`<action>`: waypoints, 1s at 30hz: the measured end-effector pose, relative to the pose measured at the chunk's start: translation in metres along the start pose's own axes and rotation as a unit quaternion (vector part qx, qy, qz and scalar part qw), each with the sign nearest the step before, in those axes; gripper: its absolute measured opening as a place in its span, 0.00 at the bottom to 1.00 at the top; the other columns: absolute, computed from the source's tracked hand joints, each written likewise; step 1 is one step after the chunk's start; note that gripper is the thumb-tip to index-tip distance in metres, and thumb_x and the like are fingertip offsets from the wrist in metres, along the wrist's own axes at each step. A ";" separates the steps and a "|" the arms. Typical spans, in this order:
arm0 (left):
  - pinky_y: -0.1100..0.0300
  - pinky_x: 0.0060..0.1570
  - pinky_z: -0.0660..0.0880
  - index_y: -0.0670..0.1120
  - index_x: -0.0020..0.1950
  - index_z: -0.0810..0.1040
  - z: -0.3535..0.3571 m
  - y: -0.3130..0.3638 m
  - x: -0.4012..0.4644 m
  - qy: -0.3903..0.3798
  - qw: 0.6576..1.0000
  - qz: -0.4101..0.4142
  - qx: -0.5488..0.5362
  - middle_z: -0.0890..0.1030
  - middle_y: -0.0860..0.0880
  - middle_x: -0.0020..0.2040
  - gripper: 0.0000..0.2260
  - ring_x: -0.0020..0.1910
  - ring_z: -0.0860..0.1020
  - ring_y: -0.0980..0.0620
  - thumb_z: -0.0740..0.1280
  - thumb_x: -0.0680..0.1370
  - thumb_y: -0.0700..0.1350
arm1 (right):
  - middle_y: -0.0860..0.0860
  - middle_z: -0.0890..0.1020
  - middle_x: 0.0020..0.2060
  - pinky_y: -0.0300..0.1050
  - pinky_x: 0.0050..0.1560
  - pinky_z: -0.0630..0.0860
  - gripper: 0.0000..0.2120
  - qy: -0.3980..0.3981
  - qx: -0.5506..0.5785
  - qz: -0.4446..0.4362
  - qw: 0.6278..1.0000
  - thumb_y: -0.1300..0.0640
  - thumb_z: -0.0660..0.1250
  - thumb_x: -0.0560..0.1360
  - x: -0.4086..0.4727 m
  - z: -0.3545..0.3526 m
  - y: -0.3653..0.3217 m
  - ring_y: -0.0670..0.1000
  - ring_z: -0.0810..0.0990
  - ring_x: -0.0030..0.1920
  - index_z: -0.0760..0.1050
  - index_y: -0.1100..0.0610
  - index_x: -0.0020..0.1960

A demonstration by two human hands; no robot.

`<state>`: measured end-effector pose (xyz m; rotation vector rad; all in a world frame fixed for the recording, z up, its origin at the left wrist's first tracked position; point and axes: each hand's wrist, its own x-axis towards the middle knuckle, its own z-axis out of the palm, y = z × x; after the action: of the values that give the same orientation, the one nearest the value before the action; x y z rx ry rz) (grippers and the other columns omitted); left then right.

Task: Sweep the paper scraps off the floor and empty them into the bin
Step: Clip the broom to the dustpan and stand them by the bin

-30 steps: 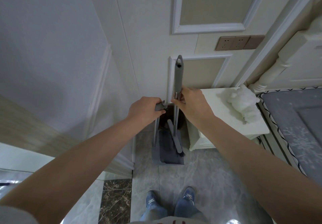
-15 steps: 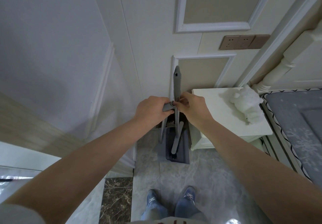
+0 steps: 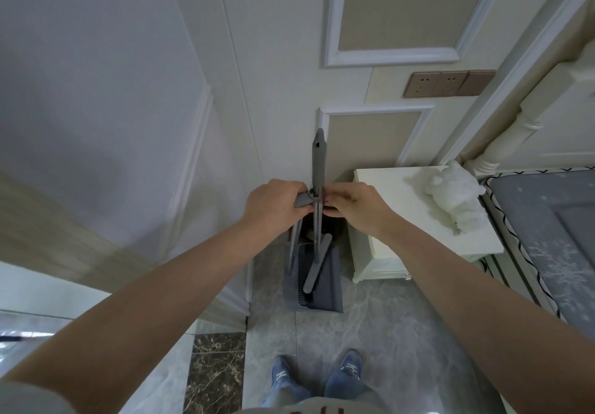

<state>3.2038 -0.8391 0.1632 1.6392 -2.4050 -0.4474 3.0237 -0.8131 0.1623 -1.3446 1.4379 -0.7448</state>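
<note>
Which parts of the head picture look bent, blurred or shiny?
Head view: the white door frame bows from wide-angle distortion; the beige wall strip at left is smeared; the grey marble floor tiles show soft glare; both hands and the grey broom handle are sharp.

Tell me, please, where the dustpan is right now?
In the head view the dustpan stands on the floor by the wall, centre frame, just left of the white cabinet and beyond the shoes.
</note>
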 end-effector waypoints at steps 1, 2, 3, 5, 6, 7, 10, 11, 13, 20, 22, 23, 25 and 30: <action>0.57 0.37 0.74 0.49 0.49 0.81 -0.001 0.000 0.000 0.001 1.000 0.001 0.008 0.82 0.51 0.42 0.13 0.43 0.80 0.50 0.68 0.76 0.58 | 0.54 0.84 0.51 0.40 0.55 0.80 0.14 -0.002 0.021 0.007 1.000 0.66 0.59 0.81 -0.001 0.002 -0.002 0.44 0.85 0.49 0.80 0.60 0.60; 0.57 0.38 0.75 0.49 0.50 0.82 -0.002 0.000 -0.001 0.003 1.000 0.002 0.018 0.83 0.51 0.42 0.13 0.44 0.80 0.49 0.68 0.76 0.58 | 0.53 0.84 0.49 0.40 0.56 0.80 0.15 -0.005 0.040 0.011 0.999 0.68 0.59 0.80 -0.002 0.004 -0.003 0.43 0.84 0.47 0.80 0.61 0.61; 0.56 0.39 0.76 0.50 0.52 0.82 -0.002 0.000 -0.002 0.007 1.000 0.005 0.028 0.83 0.51 0.43 0.14 0.44 0.81 0.49 0.68 0.76 0.59 | 0.51 0.84 0.48 0.41 0.56 0.80 0.15 -0.008 0.056 0.012 0.998 0.69 0.59 0.80 -0.004 0.006 -0.004 0.43 0.84 0.47 0.80 0.61 0.61; 0.55 0.40 0.78 0.51 0.55 0.82 -0.003 -0.001 -0.003 0.015 0.999 0.015 0.040 0.84 0.51 0.45 0.15 0.45 0.81 0.49 0.67 0.77 0.59 | 0.50 0.84 0.46 0.42 0.56 0.80 0.15 -0.009 0.067 0.006 0.998 0.70 0.58 0.80 -0.006 0.009 -0.007 0.45 0.84 0.48 0.80 0.62 0.60; 0.54 0.40 0.79 0.52 0.56 0.82 -0.003 -0.001 -0.003 0.015 0.999 0.019 0.044 0.84 0.51 0.45 0.15 0.45 0.82 0.49 0.66 0.77 0.59 | 0.51 0.84 0.46 0.43 0.56 0.80 0.15 -0.010 0.066 0.005 0.998 0.70 0.58 0.79 -0.006 0.009 -0.008 0.46 0.84 0.49 0.80 0.62 0.60; 0.54 0.41 0.79 0.52 0.57 0.82 -0.004 -0.001 -0.003 0.014 0.999 0.020 0.048 0.84 0.51 0.46 0.15 0.45 0.82 0.49 0.66 0.77 0.60 | 0.51 0.84 0.47 0.43 0.57 0.80 0.15 -0.015 0.067 0.008 0.998 0.70 0.58 0.79 -0.006 0.009 -0.009 0.47 0.84 0.50 0.80 0.62 0.59; 0.54 0.41 0.79 0.53 0.58 0.81 -0.006 -0.006 -0.004 -0.005 0.997 0.026 0.072 0.84 0.52 0.46 0.17 0.45 0.82 0.50 0.65 0.77 0.62 | 0.51 0.83 0.48 0.44 0.59 0.79 0.15 -0.061 0.075 0.034 0.995 0.70 0.58 0.79 -0.003 0.002 -0.009 0.47 0.82 0.51 0.79 0.63 0.61; 0.56 0.40 0.78 0.54 0.59 0.81 -0.007 -0.008 -0.004 -0.009 0.995 0.032 0.089 0.84 0.52 0.46 0.17 0.45 0.82 0.50 0.64 0.77 0.62 | 0.52 0.83 0.52 0.46 0.62 0.77 0.15 -0.080 0.056 0.039 0.994 0.68 0.60 0.79 0.001 -0.001 -0.009 0.48 0.81 0.55 0.79 0.61 0.62; 0.59 0.38 0.75 0.57 0.61 0.80 -0.011 -0.012 -0.004 -0.017 0.992 0.037 0.118 0.84 0.53 0.48 0.17 0.46 0.82 0.51 0.64 0.77 0.63 | 0.50 0.80 0.63 0.49 0.68 0.72 0.15 -0.103 -0.029 0.033 0.994 0.59 0.64 0.79 0.011 -0.008 -0.003 0.49 0.77 0.64 0.78 0.52 0.64; 0.57 0.45 0.76 0.60 0.63 0.79 -0.011 -0.031 -0.003 -0.065 0.989 -0.018 0.132 0.84 0.53 0.54 0.15 0.53 0.81 0.49 0.65 0.77 0.60 | 0.54 0.82 0.58 0.47 0.65 0.75 0.15 -0.021 0.035 0.120 0.992 0.63 0.64 0.78 0.019 -0.036 0.031 0.51 0.81 0.58 0.79 0.54 0.63; 0.57 0.45 0.76 0.60 0.63 0.79 -0.006 -0.033 -0.001 -0.085 0.985 -0.035 0.144 0.83 0.53 0.54 0.15 0.53 0.81 0.49 0.66 0.77 0.60 | 0.55 0.83 0.55 0.46 0.61 0.77 0.15 -0.027 0.036 0.143 0.989 0.65 0.64 0.78 0.014 -0.044 0.041 0.51 0.82 0.54 0.79 0.55 0.62; 0.58 0.45 0.76 0.59 0.63 0.79 -0.003 -0.035 0.001 -0.094 0.983 -0.044 0.149 0.83 0.52 0.54 0.15 0.53 0.81 0.49 0.66 0.77 0.60 | 0.55 0.83 0.54 0.46 0.61 0.77 0.15 -0.024 0.032 0.148 0.988 0.65 0.64 0.77 0.012 -0.047 0.045 0.51 0.83 0.54 0.80 0.55 0.62; 0.58 0.43 0.76 0.58 0.62 0.79 0.006 -0.037 0.004 -0.103 0.981 -0.065 0.153 0.83 0.51 0.54 0.15 0.52 0.81 0.49 0.67 0.77 0.59 | 0.54 0.84 0.52 0.48 0.61 0.78 0.15 -0.012 0.033 0.156 0.987 0.65 0.64 0.77 0.009 -0.054 0.056 0.51 0.83 0.53 0.80 0.55 0.61; 0.56 0.43 0.78 0.53 0.61 0.80 0.036 -0.039 0.009 -0.108 0.974 -0.111 0.163 0.83 0.48 0.51 0.14 0.51 0.82 0.47 0.67 0.78 0.56 | 0.53 0.86 0.48 0.48 0.59 0.79 0.16 -0.015 0.041 0.175 0.984 0.67 0.59 0.78 0.005 -0.068 0.085 0.51 0.84 0.51 0.81 0.54 0.58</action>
<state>3.2224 -0.8562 0.1156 2.1135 -2.5716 -0.2874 2.9307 -0.8135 0.1051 -0.9994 1.5494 -0.5417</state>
